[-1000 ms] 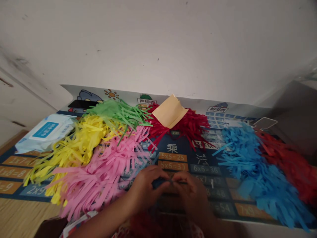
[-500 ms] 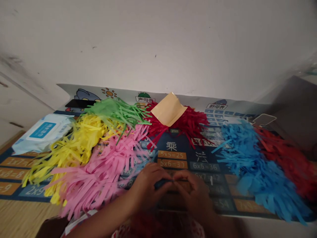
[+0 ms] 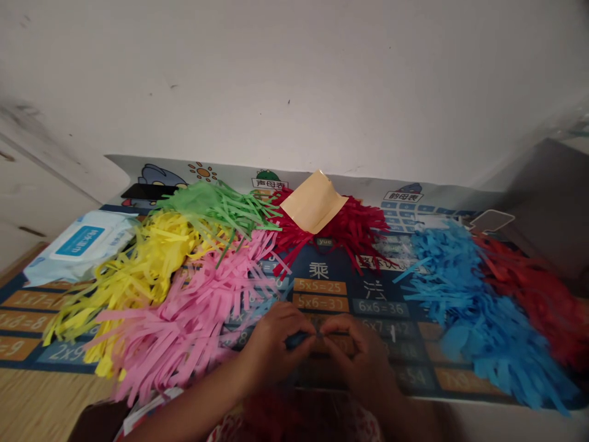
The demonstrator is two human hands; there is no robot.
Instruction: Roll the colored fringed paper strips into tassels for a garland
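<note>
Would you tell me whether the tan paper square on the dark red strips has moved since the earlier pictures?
No. The tan paper square lies on the dark red paper strips as before.

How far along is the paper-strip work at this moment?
Done, by the look of it: fringed piles in pink, yellow, green, dark red and blue. In hand: left hand and right hand pinch a small blue piece. Left: the tan sheet lies uncut.

Wet-wipe pack (image 3: pixel 73 244) sitting at nine o'clock, tan paper (image 3: pixel 314 204) lying on dark red shreds (image 3: pixel 354 230) at twelve
</note>
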